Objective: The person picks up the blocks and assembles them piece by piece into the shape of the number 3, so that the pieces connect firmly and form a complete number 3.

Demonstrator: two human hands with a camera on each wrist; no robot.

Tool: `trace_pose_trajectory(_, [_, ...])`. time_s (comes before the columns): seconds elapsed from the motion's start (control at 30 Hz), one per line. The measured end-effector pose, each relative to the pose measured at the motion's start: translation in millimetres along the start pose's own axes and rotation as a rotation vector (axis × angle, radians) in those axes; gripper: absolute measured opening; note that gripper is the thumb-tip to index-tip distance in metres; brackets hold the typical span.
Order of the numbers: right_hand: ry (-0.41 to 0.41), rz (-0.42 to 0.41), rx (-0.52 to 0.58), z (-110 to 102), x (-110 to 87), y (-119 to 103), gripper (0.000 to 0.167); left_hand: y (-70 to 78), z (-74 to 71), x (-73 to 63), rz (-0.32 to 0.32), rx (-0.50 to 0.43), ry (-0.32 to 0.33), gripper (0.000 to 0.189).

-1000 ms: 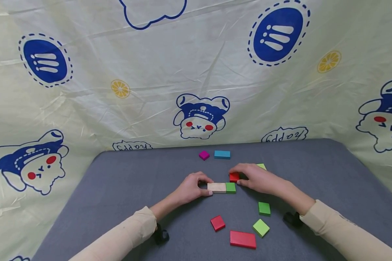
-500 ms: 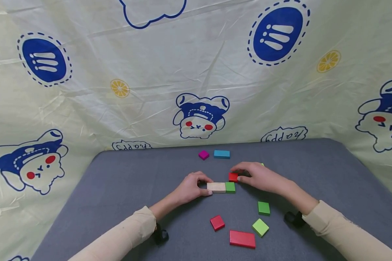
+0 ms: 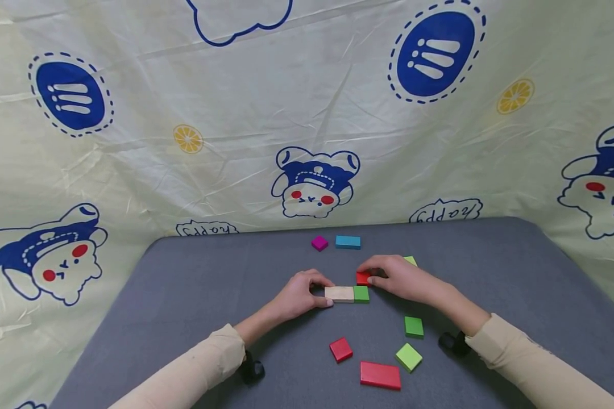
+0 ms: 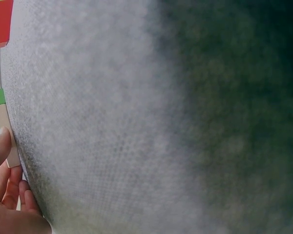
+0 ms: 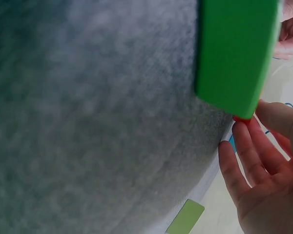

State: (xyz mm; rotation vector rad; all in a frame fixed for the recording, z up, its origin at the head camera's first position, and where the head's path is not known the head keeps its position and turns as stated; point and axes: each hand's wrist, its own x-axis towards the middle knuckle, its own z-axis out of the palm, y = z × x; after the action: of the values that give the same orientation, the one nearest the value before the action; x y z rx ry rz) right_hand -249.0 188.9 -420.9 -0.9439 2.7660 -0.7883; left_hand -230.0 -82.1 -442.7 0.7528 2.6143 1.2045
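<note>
My left hand (image 3: pixel 303 294) pinches the left end of a plain wooden block (image 3: pixel 340 294), thumb on the near side. A small green block (image 3: pixel 361 294) lies against that block's right end. In the left wrist view the thumb presses along the wooden block (image 4: pixel 5 134). Just behind the green block, my right hand (image 3: pixel 401 278) holds a small red block (image 3: pixel 363 279) between thumb and fingers. Only a sliver of the red block (image 5: pixel 242 119) shows in the right wrist view, where a nearer green block (image 5: pixel 237 53) covers most of it.
Nearer the front lie a red square block (image 3: pixel 341 350), a red oblong block (image 3: pixel 380 375), a light green block (image 3: pixel 409 357) and a green block (image 3: pixel 414 327). A magenta block (image 3: pixel 319 243) and a blue block (image 3: pixel 348 242) sit farther back. Another light green block (image 3: pixel 410 261) is partly behind the right hand.
My right hand has shifted slightly left, and the red block has moved a little left with it. The left hand and the wooden block stay where they were.
</note>
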Motion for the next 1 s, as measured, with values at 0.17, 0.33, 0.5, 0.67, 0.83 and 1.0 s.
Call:
trace_pose_trajectory(0.17, [-0.005,-0.009,0.003,0.8,1.8,-3.0,0.028,0.4,-0.3,0.1,-0.002,0.004,0.000,0.024])
trace_pose_trajectory(0.33, [-0.015,-0.012,0.008,1.7,2.9,-5.0,0.028,-0.8,0.4,0.4,-0.001,0.010,-0.001,0.024])
trace_pose_trajectory(0.5, [-0.022,-0.005,0.015,2.7,3.9,-5.3,0.028,-1.6,0.8,0.7,-0.004,0.018,-0.001,0.024])
trace_pose_trajectory(0.67, [-0.026,0.000,0.018,4.0,4.5,-4.5,0.028,-1.6,0.6,1.2,-0.010,0.021,-0.002,0.025])
trace_pose_trajectory(0.83, [-0.027,0.003,0.016,4.6,4.5,-4.3,0.028,-1.2,0.8,0.6,-0.010,0.022,-0.002,0.025])
trace_pose_trajectory(1.0, [-0.029,0.003,0.014,4.5,5.0,-4.7,0.028,-1.3,0.6,1.0,-0.008,0.022,-0.002,0.024])
